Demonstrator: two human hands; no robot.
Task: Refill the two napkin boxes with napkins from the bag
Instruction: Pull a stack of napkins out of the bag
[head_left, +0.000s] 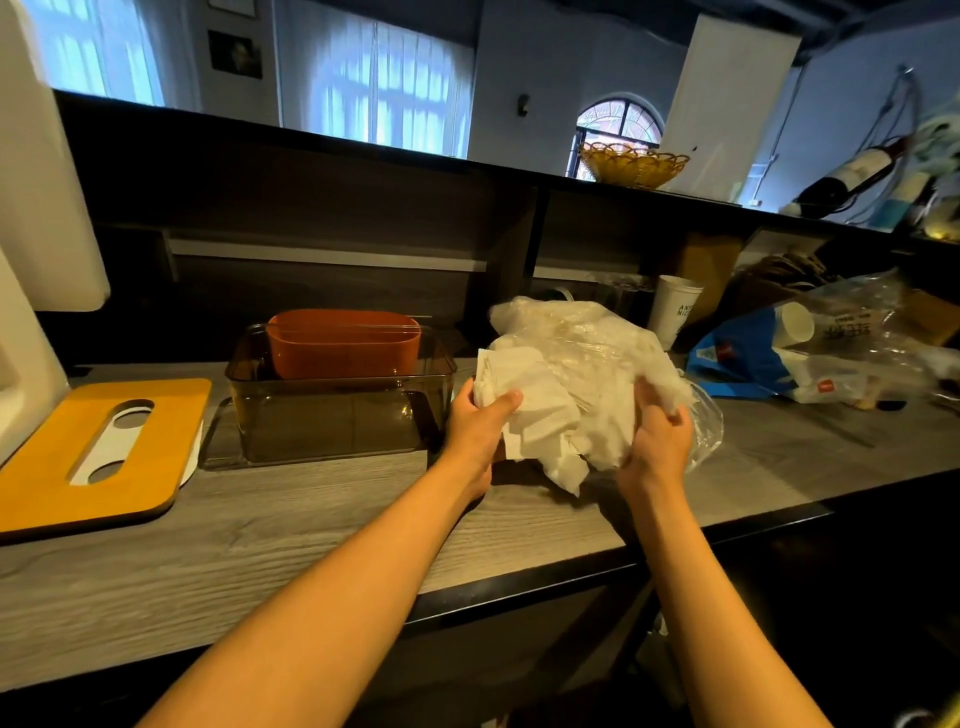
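— Which step is this?

— Getting napkins out of the bag, I'd say. The left hand (480, 415) has its thumb and fingers pinched round a wad of white napkins (535, 410), and the right hand (662, 434) is curled round the clear plastic bag (587, 332), holding it just above the worktop (311, 525).

— So neither grip is free?

— No, both are closed on something. The next move calls for drawing the wad clear of the plastic and carrying it left to a box.

— What's in the boxes?

— The smoky clear box (340, 395) stands just left of the hands, lid off, and looks empty. The orange box (343, 343) sits right behind it, or possibly inside it; through the tinted wall I can't tell which, nor what it holds. An orange lid (98, 457) with a slot lies flat on the far left.

— Anything else?

— Paper cups (675, 306) and a blue bag (743, 364) to the right.
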